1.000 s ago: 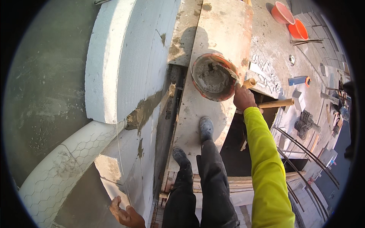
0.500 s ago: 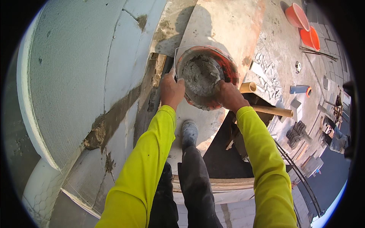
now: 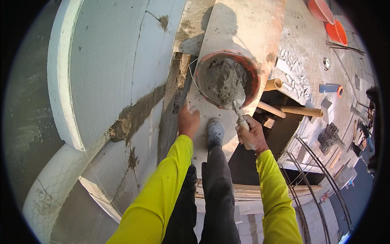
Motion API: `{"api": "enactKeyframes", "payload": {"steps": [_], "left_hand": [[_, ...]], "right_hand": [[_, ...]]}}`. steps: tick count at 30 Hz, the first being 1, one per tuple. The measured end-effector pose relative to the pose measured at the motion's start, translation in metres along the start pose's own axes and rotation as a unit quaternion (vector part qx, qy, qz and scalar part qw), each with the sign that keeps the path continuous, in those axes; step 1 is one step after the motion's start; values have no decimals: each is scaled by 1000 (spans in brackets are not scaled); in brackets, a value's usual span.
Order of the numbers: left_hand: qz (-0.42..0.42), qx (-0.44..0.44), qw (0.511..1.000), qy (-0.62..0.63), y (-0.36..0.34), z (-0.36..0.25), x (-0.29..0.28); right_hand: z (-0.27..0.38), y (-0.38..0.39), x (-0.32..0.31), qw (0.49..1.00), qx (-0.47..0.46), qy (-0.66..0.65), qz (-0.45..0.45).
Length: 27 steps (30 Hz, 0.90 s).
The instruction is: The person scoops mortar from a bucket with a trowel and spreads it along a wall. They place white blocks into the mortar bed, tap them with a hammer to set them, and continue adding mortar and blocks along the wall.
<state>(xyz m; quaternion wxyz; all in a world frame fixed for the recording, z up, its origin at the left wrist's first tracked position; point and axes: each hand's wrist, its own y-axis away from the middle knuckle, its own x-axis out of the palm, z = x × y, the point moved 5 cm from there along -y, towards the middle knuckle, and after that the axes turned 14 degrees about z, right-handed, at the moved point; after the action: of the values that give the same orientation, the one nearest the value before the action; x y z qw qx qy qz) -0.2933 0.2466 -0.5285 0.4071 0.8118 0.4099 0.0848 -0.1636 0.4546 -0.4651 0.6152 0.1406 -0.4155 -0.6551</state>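
A round bucket (image 3: pixel 255 69) with reddish walls holds wet grey mortar (image 3: pixel 217 77) and stands on a board, its wire handle hanging to the left. My right hand (image 3: pixel 252 133) is closed around the handle of a trowel (image 3: pixel 239 103). A heap of mortar covers most of the trowel's blade, over the near part of the bucket. Below and left of the bucket, my left hand (image 3: pixel 189 120) is apart from the rim, loosely open, with nothing visible in it. Some of its fingers are hidden.
A pale block wall (image 3: pixel 109 53) with a mortar joint rises on the left. Right of the board lie a dark opening (image 3: pixel 248 162) and bamboo poles (image 3: pixel 302 111). Farther right are a saw (image 3: pixel 331 88), red tubs (image 3: pixel 336 32) and rubble. Bent steel bars (image 3: pixel 321 179) stand lower right.
My left hand has let go of the bucket rim and dropped nearer to me. My right hand has drawn back toward me, lifting the trowel with mortar on it.
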Motion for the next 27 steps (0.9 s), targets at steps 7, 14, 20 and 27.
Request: {"api": "enactKeyframes", "payload": {"steps": [7,14,20,27], "left_hand": [[90,-94,991,-19,261,74,-36],[16,-140,983,-114,415,100,-129],[12,-152,982,-108,440,120,-150],[27,-53,997,-46,298,83,-102]], "right_hand": [[7,123,140,952,-212,-86,-206],[-14,85,355,924,-196,-113,-309],[-21,114,391,947,-190,-176,-189],[5,102,136,882,-54,393,-254]]}}
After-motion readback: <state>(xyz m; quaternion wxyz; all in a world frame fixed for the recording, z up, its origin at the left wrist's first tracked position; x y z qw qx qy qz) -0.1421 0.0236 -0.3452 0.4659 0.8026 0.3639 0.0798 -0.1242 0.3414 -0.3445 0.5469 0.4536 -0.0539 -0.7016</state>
